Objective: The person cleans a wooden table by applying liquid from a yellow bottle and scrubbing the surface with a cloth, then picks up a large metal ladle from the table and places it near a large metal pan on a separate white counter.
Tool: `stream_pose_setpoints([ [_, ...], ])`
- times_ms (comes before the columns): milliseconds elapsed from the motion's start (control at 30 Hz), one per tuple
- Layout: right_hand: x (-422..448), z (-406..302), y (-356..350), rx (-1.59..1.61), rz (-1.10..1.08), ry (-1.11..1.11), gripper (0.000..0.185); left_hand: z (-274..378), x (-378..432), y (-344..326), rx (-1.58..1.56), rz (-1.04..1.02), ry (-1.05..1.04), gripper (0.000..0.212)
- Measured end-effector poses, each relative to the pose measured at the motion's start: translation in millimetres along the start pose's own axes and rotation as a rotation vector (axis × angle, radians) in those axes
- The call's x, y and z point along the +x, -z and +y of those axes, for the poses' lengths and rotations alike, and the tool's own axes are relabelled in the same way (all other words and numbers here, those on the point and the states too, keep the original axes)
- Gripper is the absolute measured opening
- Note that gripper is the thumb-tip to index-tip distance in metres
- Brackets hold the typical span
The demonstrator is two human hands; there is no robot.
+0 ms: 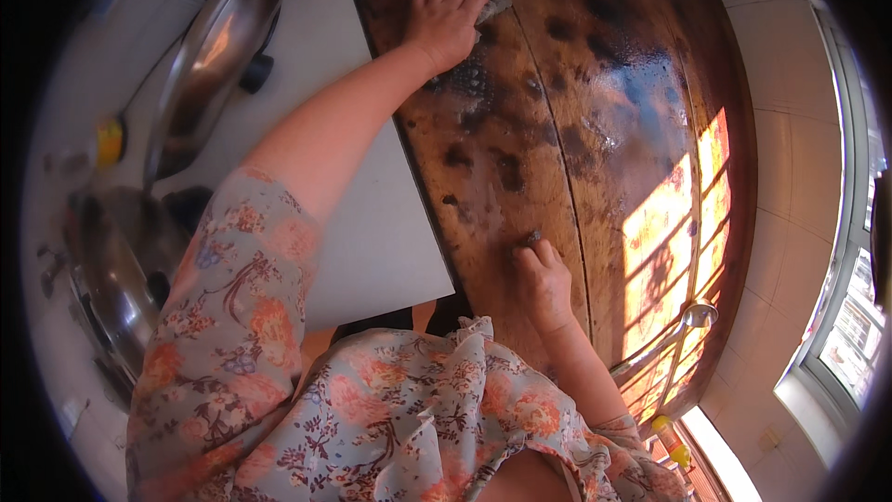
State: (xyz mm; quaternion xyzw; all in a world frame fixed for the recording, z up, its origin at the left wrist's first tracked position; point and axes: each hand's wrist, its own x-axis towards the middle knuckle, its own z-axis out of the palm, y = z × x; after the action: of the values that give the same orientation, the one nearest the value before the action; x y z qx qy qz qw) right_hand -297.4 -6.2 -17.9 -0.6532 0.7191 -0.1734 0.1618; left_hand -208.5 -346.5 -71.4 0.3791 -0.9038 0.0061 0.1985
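Note:
My left hand (449, 24) is stretched far forward over the dark brown wooden tabletop (516, 174), its fingers closed on a crumpled greyish cloth or piece of film (496, 5). The wood under and near it looks wet, with droplets and dark stains. Closer to my body, my right hand (545, 282) rests on the same wood with its fingers curled. A small dark grey bit (534, 236) shows at its fingertips; whether the hand holds it cannot be told. A long seam between planks runs just to the right of both hands.
Left of the wood lies a white surface (376, 237) with a large metal pan or lid (209, 70) and more metal cookware (118, 279). At the right are a metal ladle (699, 314), a yellow bottle (670, 439), a tiled wall (773, 153) and a window frame (836, 279).

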Motion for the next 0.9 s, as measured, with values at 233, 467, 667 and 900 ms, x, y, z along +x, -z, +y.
stream_pose_setpoints([
  [233,131,-6,-16,0.031,0.174,0.127,0.012,12,17,-11,-0.014,0.186,-0.054,0.031],
  [467,63,-32,-15,0.063,0.001,0.054,0.014,-6,7,-11,-0.067,0.001,-0.003,0.042],
  [667,72,-29,-21,-0.014,0.038,0.126,0.014,-3,4,-7,-0.060,0.050,-0.028,0.045],
  [900,164,-31,-14,-0.042,0.114,0.138,0.011,-1,16,-4,-0.158,-0.077,0.012,0.043],
])
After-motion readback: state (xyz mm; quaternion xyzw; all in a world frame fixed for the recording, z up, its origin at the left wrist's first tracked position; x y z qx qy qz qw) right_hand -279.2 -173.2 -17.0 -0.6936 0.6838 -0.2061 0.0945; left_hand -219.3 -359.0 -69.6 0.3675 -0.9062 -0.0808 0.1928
